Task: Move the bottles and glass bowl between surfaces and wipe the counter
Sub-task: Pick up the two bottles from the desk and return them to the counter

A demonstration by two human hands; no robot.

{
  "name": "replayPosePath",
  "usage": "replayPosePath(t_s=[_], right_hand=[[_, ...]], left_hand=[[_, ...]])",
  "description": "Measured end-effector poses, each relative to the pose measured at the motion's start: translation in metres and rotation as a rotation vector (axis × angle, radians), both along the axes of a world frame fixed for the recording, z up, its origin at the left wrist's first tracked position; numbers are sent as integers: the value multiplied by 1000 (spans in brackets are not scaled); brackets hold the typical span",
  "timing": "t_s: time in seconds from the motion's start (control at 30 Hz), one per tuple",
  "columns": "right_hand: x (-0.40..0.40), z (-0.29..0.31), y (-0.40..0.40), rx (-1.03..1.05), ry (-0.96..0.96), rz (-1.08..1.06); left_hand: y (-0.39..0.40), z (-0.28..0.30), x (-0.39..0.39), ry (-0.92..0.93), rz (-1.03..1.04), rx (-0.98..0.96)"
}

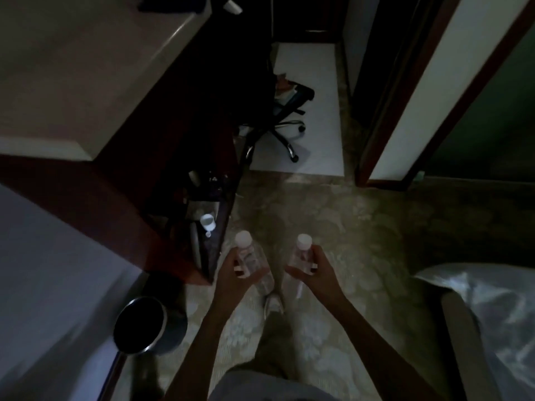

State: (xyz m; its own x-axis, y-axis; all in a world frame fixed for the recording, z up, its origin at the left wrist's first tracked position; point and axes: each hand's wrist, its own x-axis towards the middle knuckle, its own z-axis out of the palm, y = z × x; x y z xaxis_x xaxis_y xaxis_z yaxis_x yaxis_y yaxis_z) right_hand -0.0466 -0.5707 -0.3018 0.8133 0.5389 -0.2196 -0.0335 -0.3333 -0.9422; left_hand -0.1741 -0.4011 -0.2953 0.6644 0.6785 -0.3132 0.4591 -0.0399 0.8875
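Two clear bottles sit in our hands, held out in front of us above the patterned floor (pixel 333 227). We grip the left bottle (pixel 252 263) in our left hand (pixel 236 274), fingers wrapped round its middle; its white cap points up and away from us, and its long axis slants from the cap down towards the lower right, where the base shows past our palm. We hold the right bottle (pixel 302 256) in our right hand (pixel 314 269), closed round its upper body just below the cap. Its cap also points away from us, and its body runs nearly straight back towards us, the lower end blurred under the hand. We keep the two bottles near each other but apart, caps roughly level, with bare floor showing between them.

We have the dark wooden shelf unit (pixel 202 215) just to the left of the left hand, its corner edge close by, with small items inside that are too dim to name. We see a pale counter (pixel 72 68) higher on the left, a round dark bin (pixel 140 325) at lower left, and white bedding (pixel 486 308) at lower right. We have open floor ahead, running towards an office chair (pixel 285 117) and a door frame (pixel 411 105) on the right.
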Motion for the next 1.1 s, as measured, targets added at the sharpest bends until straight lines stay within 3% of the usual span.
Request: replayPosePath(t_s=[0.33,0.63,0.93,1.1], right_hand=[[265,89,173,135,-138,-72],[459,134,360,320,-84,184],[555,278,612,580,-103,649],[563,302,748,623,-127,797]], left_hand=[[181,76,261,-207,-50,64],[313,144,422,-382,171,198],[474,299,469,-483,609,619],[591,321,458,-373,760,714]])
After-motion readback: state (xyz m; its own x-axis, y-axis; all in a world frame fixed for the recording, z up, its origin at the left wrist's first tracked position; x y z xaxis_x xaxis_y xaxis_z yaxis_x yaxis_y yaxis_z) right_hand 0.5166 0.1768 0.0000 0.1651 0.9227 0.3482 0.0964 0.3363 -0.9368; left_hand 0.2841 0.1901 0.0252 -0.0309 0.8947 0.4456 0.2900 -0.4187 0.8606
